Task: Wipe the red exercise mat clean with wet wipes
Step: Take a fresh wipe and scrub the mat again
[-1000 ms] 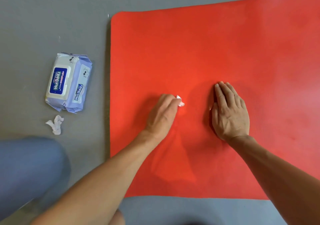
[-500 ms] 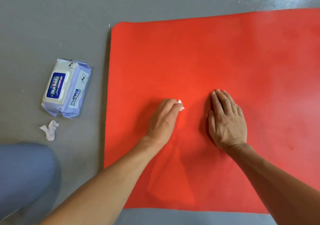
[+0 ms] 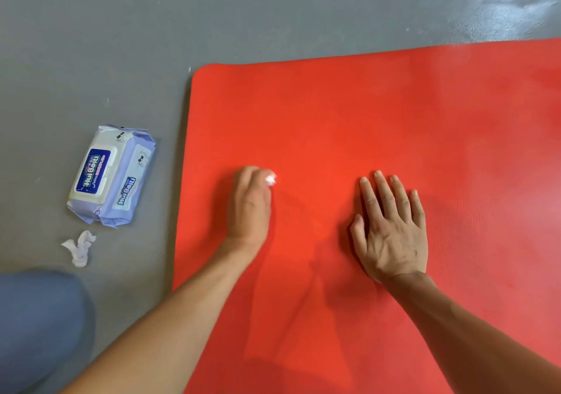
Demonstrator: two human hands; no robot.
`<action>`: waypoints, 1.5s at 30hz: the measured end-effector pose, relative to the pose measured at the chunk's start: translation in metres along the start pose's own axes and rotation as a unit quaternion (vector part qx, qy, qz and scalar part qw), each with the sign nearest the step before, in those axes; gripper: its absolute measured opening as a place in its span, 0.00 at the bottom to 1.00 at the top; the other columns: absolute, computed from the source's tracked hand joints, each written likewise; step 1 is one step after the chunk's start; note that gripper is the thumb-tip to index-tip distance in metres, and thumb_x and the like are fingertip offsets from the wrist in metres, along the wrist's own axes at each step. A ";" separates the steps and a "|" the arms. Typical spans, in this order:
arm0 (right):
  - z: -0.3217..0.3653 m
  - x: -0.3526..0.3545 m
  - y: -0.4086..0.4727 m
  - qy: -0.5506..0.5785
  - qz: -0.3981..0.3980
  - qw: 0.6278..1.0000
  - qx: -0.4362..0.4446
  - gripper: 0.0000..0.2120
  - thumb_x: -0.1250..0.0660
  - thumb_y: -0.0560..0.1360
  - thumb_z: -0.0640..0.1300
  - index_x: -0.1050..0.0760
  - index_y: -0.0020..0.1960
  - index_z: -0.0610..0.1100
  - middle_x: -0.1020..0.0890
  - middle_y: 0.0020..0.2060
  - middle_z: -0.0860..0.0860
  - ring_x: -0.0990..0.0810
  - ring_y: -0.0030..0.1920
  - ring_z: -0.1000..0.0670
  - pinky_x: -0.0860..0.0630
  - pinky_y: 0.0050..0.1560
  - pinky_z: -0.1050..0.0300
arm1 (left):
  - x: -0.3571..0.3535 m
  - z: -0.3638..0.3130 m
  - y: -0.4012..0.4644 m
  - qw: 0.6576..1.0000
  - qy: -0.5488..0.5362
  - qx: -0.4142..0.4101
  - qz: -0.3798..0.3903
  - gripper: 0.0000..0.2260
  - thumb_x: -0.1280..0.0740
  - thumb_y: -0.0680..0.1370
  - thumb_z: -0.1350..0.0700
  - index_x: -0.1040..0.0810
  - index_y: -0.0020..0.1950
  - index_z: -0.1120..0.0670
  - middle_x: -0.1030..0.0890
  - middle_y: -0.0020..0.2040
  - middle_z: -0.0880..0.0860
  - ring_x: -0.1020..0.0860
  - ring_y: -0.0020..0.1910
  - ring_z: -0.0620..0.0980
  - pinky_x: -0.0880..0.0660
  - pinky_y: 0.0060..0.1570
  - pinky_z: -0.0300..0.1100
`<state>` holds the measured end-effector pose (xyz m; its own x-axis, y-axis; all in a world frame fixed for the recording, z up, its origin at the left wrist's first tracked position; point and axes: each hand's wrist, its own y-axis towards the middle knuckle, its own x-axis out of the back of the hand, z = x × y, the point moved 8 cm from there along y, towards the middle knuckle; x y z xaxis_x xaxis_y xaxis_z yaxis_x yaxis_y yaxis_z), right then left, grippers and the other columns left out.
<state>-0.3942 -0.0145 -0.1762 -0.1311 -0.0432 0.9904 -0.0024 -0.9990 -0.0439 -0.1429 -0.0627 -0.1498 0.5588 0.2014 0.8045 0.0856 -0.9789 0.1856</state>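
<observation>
On the grey floor [image 3: 273,14] we see the red mat [image 3: 364,114], its left edge near the wipes pack [image 3: 110,175]. Near that edge, the left hand [image 3: 249,205] rests on the mat with fingers curled round a white wipe [image 3: 270,179], though most of it is hidden. The right hand [image 3: 391,229] lies flat on the mat, fingers straight and slightly spread. A crumpled wipe [image 3: 80,248] lies on the floor just beside the pack.
</observation>
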 end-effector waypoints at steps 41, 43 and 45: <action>-0.001 0.003 0.003 0.004 -0.026 1.000 -0.005 0.31 0.44 0.79 0.55 0.39 0.82 0.50 0.39 0.81 0.51 0.45 0.82 0.47 0.49 0.81 0.42 | -0.013 -0.030 0.027 0.997 -0.010 -0.073 0.017 0.09 0.35 0.83 0.58 0.15 0.53 0.57 0.20 0.44 0.49 0.21 0.47 0.46 0.24 0.51 0.49; -0.001 0.002 0.003 0.002 -0.025 1.000 -0.005 0.31 0.44 0.80 0.55 0.39 0.82 0.50 0.39 0.81 0.50 0.45 0.82 0.47 0.49 0.81 0.42 | -0.011 -0.018 0.053 0.998 -0.008 -0.045 -0.049 0.09 0.35 0.80 0.65 0.15 0.51 0.61 0.21 0.42 0.56 0.22 0.45 0.55 0.26 0.47 0.52; -0.001 0.002 0.002 0.006 -0.027 1.000 -0.005 0.31 0.44 0.79 0.55 0.39 0.81 0.50 0.38 0.81 0.50 0.44 0.82 0.46 0.48 0.81 0.42 | -0.031 -0.045 0.040 0.997 -0.028 -0.061 -0.026 0.09 0.36 0.80 0.65 0.15 0.50 0.61 0.21 0.42 0.57 0.24 0.44 0.54 0.27 0.46 0.51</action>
<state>-0.3954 -0.0168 -0.1741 -0.1426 0.0102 0.9897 -0.0200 -0.9998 0.0074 -0.1938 -0.1065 -0.1422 0.6015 0.2454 0.7602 0.0165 -0.9553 0.2953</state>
